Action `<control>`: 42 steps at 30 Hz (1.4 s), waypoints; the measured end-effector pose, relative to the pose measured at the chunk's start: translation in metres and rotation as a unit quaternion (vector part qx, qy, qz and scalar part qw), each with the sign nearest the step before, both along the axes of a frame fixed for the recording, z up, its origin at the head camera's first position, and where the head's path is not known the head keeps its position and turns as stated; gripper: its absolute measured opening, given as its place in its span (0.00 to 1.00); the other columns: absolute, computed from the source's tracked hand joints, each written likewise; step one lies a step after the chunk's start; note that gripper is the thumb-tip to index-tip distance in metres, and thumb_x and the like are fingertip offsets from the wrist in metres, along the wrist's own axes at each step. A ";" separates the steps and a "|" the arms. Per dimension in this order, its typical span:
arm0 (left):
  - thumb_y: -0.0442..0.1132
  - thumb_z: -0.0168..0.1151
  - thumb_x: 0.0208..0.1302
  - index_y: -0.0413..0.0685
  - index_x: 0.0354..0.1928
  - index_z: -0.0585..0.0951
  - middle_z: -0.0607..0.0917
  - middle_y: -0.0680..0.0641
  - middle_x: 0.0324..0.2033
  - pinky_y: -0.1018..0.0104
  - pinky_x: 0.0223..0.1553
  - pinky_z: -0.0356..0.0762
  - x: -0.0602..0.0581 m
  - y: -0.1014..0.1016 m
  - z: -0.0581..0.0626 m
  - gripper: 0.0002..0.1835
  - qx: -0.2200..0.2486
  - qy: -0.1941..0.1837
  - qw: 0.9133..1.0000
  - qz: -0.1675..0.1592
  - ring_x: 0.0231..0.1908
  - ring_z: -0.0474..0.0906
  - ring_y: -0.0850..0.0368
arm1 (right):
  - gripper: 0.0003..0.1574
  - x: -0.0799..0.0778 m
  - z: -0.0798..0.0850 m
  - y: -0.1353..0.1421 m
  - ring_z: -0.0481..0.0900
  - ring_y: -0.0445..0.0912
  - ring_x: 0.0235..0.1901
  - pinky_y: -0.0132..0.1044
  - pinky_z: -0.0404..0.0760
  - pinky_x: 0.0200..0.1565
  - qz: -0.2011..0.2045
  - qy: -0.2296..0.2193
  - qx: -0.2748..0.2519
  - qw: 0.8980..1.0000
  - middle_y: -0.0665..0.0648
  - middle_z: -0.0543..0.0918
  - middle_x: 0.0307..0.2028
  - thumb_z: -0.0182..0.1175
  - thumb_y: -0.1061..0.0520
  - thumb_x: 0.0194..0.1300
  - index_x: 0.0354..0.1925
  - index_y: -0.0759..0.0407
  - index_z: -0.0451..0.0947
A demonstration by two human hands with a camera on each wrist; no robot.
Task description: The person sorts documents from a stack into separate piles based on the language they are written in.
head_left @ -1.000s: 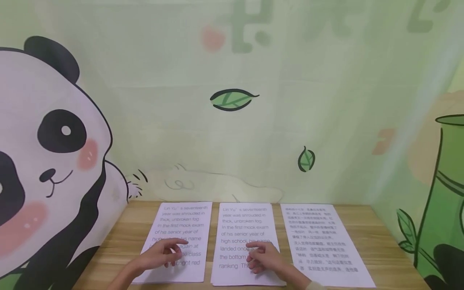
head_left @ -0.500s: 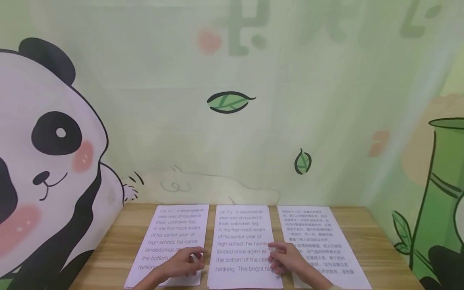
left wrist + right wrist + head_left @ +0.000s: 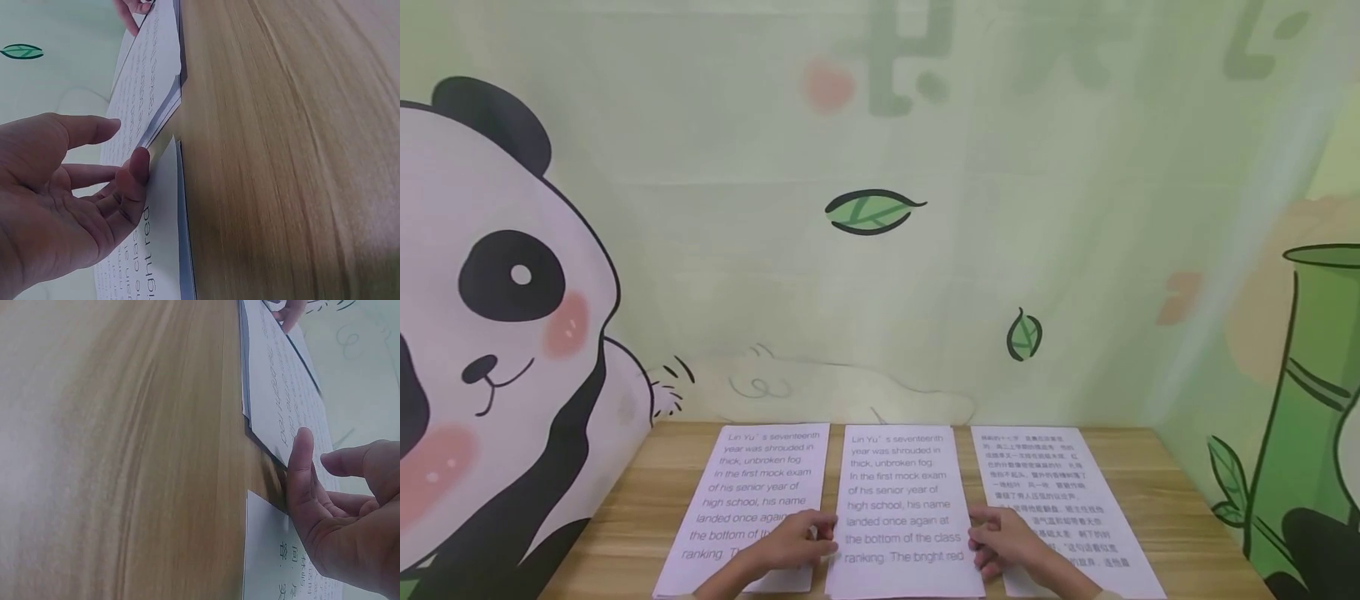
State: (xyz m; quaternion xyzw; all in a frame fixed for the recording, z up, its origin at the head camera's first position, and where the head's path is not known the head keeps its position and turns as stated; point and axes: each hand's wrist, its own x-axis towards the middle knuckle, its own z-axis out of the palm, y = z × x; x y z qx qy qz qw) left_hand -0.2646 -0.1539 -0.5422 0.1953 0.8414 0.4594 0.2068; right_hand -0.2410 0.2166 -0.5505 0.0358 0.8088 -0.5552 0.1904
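Three stacks of printed paper lie side by side on a wooden table. The middle stack (image 3: 898, 492) bears English text, like the left stack (image 3: 763, 475); the right stack (image 3: 1037, 467) carries Chinese characters. My left hand (image 3: 793, 540) is over the right edge of the left stack, fingertips at the middle stack's left edge. On the other side, my right hand (image 3: 1009, 540) has its fingertips by the middle stack's right edge. In the left wrist view, the left hand (image 3: 75, 200) has thumb and fingers apart. The right hand (image 3: 350, 519) looks similarly relaxed in its wrist view.
Behind the table hangs a pale green backdrop (image 3: 737, 275) printed with a panda, leaves and bamboo. Bare wood of the table (image 3: 262, 150) runs along the near side of the papers. Slightly uneven sheet edges show in the middle stack in both wrist views.
My left hand has moved right, off the left stack's text to the gap beside the middle stack. The right hand has shifted right, from over the middle stack to its right edge.
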 end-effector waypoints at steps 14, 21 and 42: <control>0.34 0.63 0.66 0.28 0.65 0.74 0.82 0.47 0.38 0.72 0.25 0.70 0.001 0.003 0.006 0.27 0.016 0.020 1.000 0.015 0.28 0.78 0.58 | 0.37 0.003 0.009 0.001 0.85 0.44 0.26 0.40 0.88 0.30 0.012 0.036 -0.005 0.999 0.59 0.85 0.34 0.59 0.60 0.70 0.70 0.75 0.63; 0.35 0.62 0.68 0.29 0.62 0.75 0.83 0.44 0.37 0.73 0.24 0.71 0.004 0.006 0.008 0.24 0.079 -0.004 0.996 0.030 0.28 0.79 0.59 | 0.33 0.001 0.010 0.004 0.82 0.44 0.25 0.34 0.83 0.29 -0.005 0.044 0.034 0.998 0.55 0.83 0.32 0.63 0.56 0.68 0.67 0.68 0.71; 0.35 0.63 0.66 0.28 0.65 0.71 0.90 0.42 0.35 0.68 0.27 0.74 0.004 0.012 -0.003 0.29 0.097 -0.055 0.992 0.060 0.25 0.82 0.59 | 0.33 0.001 0.007 0.003 0.84 0.43 0.30 0.37 0.86 0.35 0.008 0.013 -0.002 1.000 0.54 0.87 0.34 0.63 0.56 0.68 0.65 0.71 0.69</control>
